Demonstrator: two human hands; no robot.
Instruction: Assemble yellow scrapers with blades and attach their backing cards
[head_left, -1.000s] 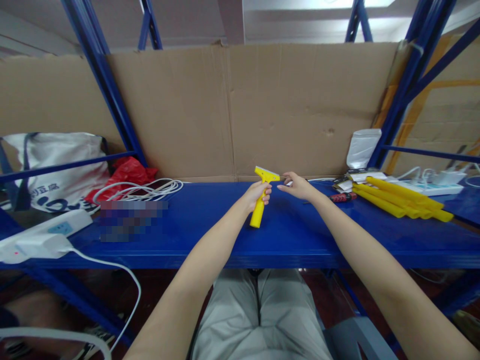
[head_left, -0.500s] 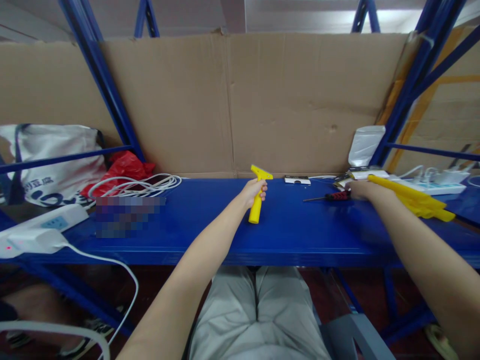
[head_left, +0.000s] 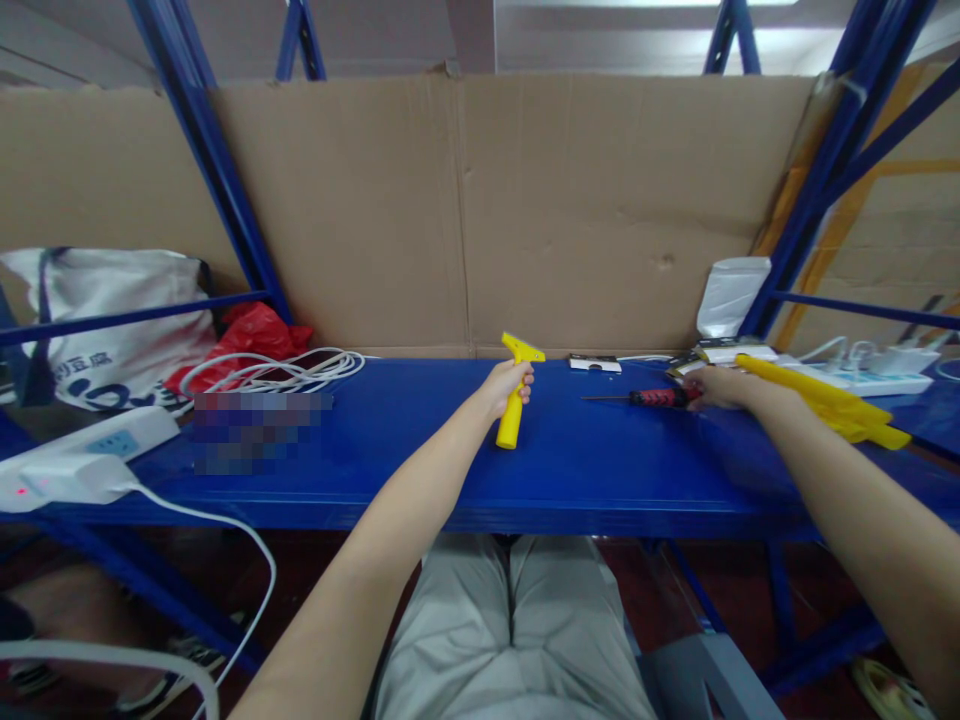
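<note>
My left hand [head_left: 510, 386] is closed round the neck of a yellow scraper [head_left: 508, 425], whose wide head points up and away from me. Over at the right, my right hand [head_left: 709, 387] has its fingers closed on the handle end of a screwdriver [head_left: 654, 398]. The red and black handle lies low over the blue table [head_left: 420, 450], and the thin shaft points left. Yellow scrapers or handles [head_left: 825, 400] lie in a pile just right of my right hand, partly behind the forearm.
A small black and white packet [head_left: 594, 363] lies at the back. Power strips sit at the left [head_left: 90, 460] and right [head_left: 877, 378]. Coiled white cable [head_left: 315, 370], a red bag [head_left: 259, 335] and a white bag [head_left: 127, 320] are at the left. Cardboard [head_left: 562, 210] stands behind.
The screwdriver has shifted left along with my right hand, and more of its handle shows. My left hand and its scraper have hardly moved.
</note>
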